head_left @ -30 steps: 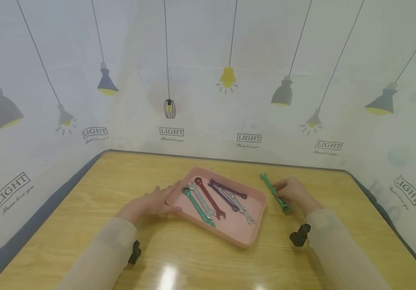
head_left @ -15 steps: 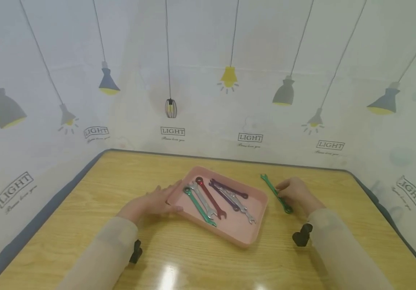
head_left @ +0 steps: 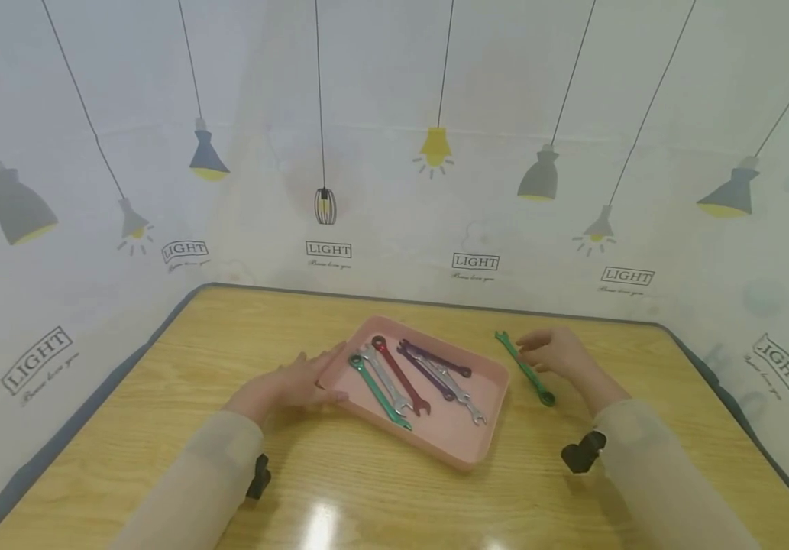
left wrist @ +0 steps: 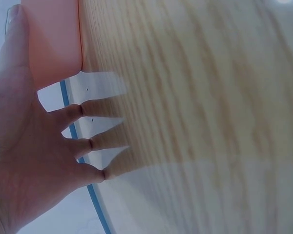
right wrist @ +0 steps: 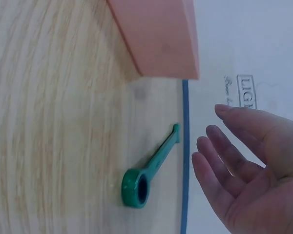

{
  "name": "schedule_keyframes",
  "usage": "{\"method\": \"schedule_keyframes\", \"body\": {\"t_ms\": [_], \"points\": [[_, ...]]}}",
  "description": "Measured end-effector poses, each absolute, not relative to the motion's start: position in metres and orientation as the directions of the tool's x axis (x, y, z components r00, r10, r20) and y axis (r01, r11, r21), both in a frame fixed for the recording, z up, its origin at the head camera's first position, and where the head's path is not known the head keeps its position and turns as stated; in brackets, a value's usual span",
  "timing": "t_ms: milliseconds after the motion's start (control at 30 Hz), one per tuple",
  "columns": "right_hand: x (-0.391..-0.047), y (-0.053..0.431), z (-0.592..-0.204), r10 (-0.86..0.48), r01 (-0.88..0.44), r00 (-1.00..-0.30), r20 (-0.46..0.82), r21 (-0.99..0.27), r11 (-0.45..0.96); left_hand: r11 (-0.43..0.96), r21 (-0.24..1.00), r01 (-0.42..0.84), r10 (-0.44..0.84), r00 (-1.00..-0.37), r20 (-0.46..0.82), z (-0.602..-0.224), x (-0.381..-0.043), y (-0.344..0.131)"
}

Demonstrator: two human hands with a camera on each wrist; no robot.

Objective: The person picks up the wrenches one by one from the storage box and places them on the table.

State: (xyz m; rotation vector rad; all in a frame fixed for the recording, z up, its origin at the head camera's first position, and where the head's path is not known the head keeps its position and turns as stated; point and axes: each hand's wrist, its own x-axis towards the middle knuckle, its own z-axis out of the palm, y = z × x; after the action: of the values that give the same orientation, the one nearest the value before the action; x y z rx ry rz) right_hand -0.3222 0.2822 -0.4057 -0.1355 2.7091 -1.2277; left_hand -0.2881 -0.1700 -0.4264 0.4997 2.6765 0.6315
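A pink tray (head_left: pixel 435 451) holds several combination wrenches: a green one (head_left: pixel 380 393), a red one (head_left: pixel 401 376), silver ones and purple ones. My left hand (head_left: pixel 298 382) rests against the tray's left corner in the head view. In the left wrist view its thumb (left wrist: pixel 14 44) lies along the tray wall and several fingers are spread, tips on the table. A separate green ratcheting wrench (head_left: pixel 526 370) lies on the wood to the tray's right, also in the right wrist view. My right hand (head_left: pixel 559 353) hovers just beside it, fingers loosely bent, holding nothing.
The wooden table (head_left: pixel 263 489) has a dark edging along its back and sides. A white printed wall covering (head_left: pixel 394 267) with lamp drawings surrounds it on the visible sides. A black strap device (head_left: pixel 583 452) sits at the right wrist.
My right hand has let go of the green ratcheting wrench and drawn slightly away from it. That wrench now lies on the table. The left hand and the tray stay in place.
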Motion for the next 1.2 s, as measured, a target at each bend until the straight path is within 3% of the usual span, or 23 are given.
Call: {"method": "schedule_keyframes", "body": {"t_ms": [367, 1000, 1200], "points": [[-0.313, 0.240, -0.384, -0.191, -0.050, -0.977, -0.093, -0.774, 0.631, 0.839, 0.488, 0.241, 0.404, -0.876, -0.262, -0.424, -0.289, -0.171], [-0.308, 0.176, -0.399, -0.299, -0.121, -0.947, -0.119, -0.729, 0.673, 0.843, 0.488, 0.226, 0.392, -0.879, -0.271, -0.431, -0.291, -0.173], [-0.306, 0.167, -0.409, -0.238, -0.035, -0.954, -0.180, -0.726, 0.687, 0.837, 0.493, 0.239, 0.404, -0.877, -0.259, -0.429, -0.290, -0.171]]}}
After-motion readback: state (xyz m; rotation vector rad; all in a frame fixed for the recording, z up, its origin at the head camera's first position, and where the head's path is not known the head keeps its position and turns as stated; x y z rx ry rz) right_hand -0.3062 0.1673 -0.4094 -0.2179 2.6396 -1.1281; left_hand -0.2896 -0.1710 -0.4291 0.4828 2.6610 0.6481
